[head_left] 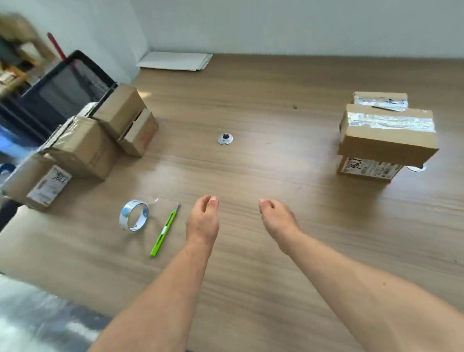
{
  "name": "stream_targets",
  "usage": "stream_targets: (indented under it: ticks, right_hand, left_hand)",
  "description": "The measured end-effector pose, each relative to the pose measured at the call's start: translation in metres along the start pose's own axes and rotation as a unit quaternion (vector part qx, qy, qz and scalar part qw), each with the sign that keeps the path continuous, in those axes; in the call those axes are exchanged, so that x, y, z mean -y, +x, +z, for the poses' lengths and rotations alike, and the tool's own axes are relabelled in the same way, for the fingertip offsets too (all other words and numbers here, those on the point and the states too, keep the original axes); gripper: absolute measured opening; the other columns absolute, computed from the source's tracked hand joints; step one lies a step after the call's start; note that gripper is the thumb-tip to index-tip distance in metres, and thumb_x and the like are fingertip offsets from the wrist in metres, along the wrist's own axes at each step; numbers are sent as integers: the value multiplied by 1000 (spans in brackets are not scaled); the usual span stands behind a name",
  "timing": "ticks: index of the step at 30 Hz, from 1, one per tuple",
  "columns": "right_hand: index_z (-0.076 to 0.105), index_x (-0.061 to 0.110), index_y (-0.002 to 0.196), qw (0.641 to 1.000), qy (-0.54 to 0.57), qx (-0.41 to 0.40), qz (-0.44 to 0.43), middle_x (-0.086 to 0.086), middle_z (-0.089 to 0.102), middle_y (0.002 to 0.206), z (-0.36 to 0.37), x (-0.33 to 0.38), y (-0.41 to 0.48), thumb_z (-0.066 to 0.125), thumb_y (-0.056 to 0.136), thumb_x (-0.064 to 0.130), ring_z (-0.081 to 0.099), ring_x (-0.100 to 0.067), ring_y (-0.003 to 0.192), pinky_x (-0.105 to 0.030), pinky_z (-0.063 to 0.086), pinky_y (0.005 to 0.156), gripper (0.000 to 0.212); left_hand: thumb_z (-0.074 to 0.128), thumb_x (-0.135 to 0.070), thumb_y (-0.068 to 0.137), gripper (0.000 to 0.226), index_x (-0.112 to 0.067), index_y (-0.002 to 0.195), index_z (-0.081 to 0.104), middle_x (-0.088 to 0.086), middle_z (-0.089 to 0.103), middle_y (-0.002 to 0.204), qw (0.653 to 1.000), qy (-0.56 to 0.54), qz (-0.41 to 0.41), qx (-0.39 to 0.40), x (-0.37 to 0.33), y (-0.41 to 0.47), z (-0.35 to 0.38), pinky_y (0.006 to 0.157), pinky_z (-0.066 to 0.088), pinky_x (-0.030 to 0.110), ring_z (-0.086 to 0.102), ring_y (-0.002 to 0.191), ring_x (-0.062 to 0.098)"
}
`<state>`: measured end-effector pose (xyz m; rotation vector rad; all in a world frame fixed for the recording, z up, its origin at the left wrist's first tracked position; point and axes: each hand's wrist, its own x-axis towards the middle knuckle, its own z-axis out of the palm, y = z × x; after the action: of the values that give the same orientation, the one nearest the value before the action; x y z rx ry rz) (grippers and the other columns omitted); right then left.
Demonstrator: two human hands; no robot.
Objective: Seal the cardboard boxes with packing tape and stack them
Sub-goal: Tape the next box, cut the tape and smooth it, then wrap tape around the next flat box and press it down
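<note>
Head view. Landmark: the round silver cap (225,139) set in the wooden tabletop (259,257).

Boxes: seven counted.
- Left group (84,151), four boxes, left of the cap along the tabletop edge. At the end nearest the cap one box sits on another. The box farthest from the cap carries a white label.
- Right group (386,136), three boxes, right of the cap and well apart from it. A taped box lies on a labelled one; a third, also taped, stands just behind them.

Tape (133,215): one roll, standing on edge, left of the cap on the person's side.

Knife (164,231): one, green, lying flat just beside the tape, between tape and left hand.

Hands: two, bare, both on the person's side of the cap.
- Left hand (202,219): near the knife, not touching it. Fingers (212,202) loosely curled, holding nothing.
- Right hand (277,216): fingers (265,203) loosely curled, holding nothing.
- Cannot tell whether either hand touches the tabletop.

Sheets (174,61): a small white pile beyond the cap, by the wall.

Chair (65,89): one, black mesh, behind the left group.
</note>
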<state>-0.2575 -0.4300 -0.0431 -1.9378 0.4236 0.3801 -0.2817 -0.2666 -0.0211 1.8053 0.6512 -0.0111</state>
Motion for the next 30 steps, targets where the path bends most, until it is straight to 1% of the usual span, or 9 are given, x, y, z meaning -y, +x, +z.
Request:
stream_targets:
  ticks: [3,6,8,10,14,19,24,28,30]
  right_hand:
    - [51,21,70,999,4,27,-18,1,58,79,49,20,-11,47,103,39,50,-21,80,-29,35,72,37]
    - [49,25,68,998,19,48,-24,8,51,71,100,39,-23,48,103,39,48,-20,79,-30,36,73,37]
    - [50,25,69,998,28,59,-21,9,51,70,127,49,-32,47,102,39,47,-19,76,-31,36,73,37]
    - [52,25,70,997,37,59,-26,9,54,73,155,59,-39,47,102,40,50,-19,78,-32,38,74,36]
    - [60,27,78,997,48,48,-24,7,63,86,194,77,-43,47,102,41,62,-21,91,-37,48,87,31]
    - [58,23,76,998,47,40,-29,3,61,83,213,92,-35,45,103,39,56,-21,85,-32,43,76,34]
    - [62,26,84,997,45,57,-25,3,65,91,224,104,-14,46,103,40,63,-24,100,-41,50,96,28]
    - [58,24,76,996,44,65,-34,4,60,82,236,121,5,46,103,39,58,-22,88,-37,48,85,33]
    - [58,26,78,996,45,71,-28,6,61,86,245,125,15,46,103,41,60,-22,93,-37,48,88,31]
  left_hand:
    - [54,-36,100,20,-25,114,63,-13,65,108,999,-33,-4,-21,14,8,-49,104,42,30,59,117,13]
    - [51,-52,85,39,-25,107,68,-16,64,97,997,-61,-1,-42,27,17,-99,97,44,31,59,102,12]
    - [49,-52,80,35,-25,94,67,-13,61,86,996,-75,8,-51,35,24,-126,89,43,31,56,90,12]
    - [50,-48,81,28,-25,86,66,-8,63,87,994,-88,16,-68,43,35,-155,90,45,33,57,88,13]
    - [51,-45,82,22,-34,93,66,-3,72,105,992,-92,28,-82,50,57,-201,97,50,34,65,106,17]
    - [50,-48,81,27,-34,99,66,-2,71,111,993,-93,28,-72,47,80,-222,102,49,35,64,112,17]
    - [53,-43,90,25,-30,108,66,-2,70,113,991,-95,10,-89,47,104,-227,102,46,31,63,115,18]
    - [53,-40,93,30,-25,116,67,-2,70,117,990,-98,7,-103,38,124,-233,106,45,33,62,117,16]
    - [52,-44,89,39,-24,118,67,-1,70,119,990,-97,4,-99,35,136,-236,109,44,35,61,119,16]
